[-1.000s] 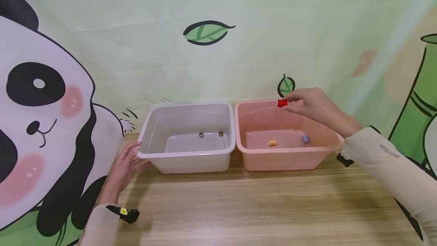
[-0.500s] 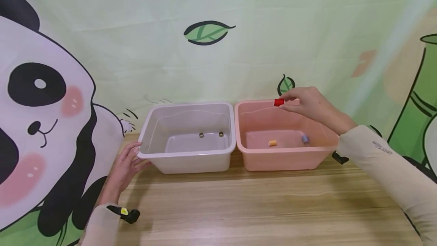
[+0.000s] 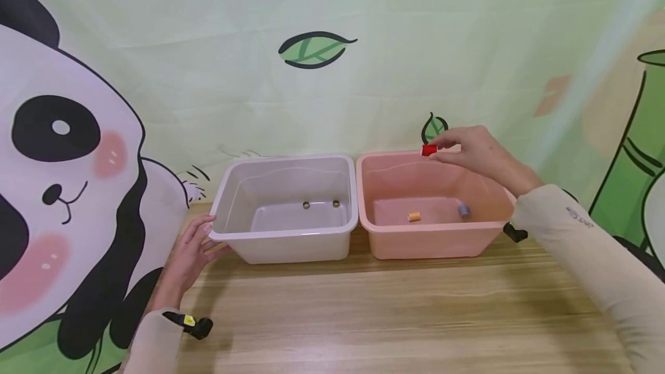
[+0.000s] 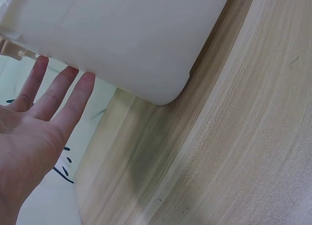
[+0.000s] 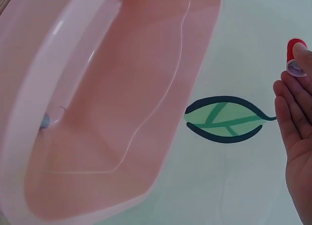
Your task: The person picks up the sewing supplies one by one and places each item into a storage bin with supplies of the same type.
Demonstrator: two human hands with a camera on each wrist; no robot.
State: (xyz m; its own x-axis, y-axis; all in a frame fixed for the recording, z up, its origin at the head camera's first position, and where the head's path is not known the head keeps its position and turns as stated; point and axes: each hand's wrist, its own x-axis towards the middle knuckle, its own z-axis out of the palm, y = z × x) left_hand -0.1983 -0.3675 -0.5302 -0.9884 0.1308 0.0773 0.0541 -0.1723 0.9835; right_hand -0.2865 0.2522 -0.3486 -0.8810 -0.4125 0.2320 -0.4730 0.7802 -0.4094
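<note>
My right hand [image 3: 480, 154] pinches a red thread spool [image 3: 429, 150] between thumb and fingers, above the back rim of the pink bin [image 3: 436, 241]. In the right wrist view the red spool [image 5: 294, 55] shows a white end. Inside the pink bin lie a yellow-orange spool [image 3: 413, 216] and a blue spool [image 3: 464, 210]. At the left end of the white bin [image 3: 296, 248] my left hand [image 3: 189, 253] rests against the rim and side. Its fingers [image 4: 73, 100] look nearly straight there in the left wrist view; its thumb is hidden in that view.
Two small gold ring-shaped pieces [image 3: 321, 204] lie in the white bin. Both bins stand side by side at the back of a wooden table [image 3: 374, 316]. Close behind them hangs a green backdrop [image 3: 234, 85] with a printed panda and leaves.
My right hand has shifted slightly left, then back right and a little higher, still pinching the red spool. My left hand and both bins have stayed in place.
</note>
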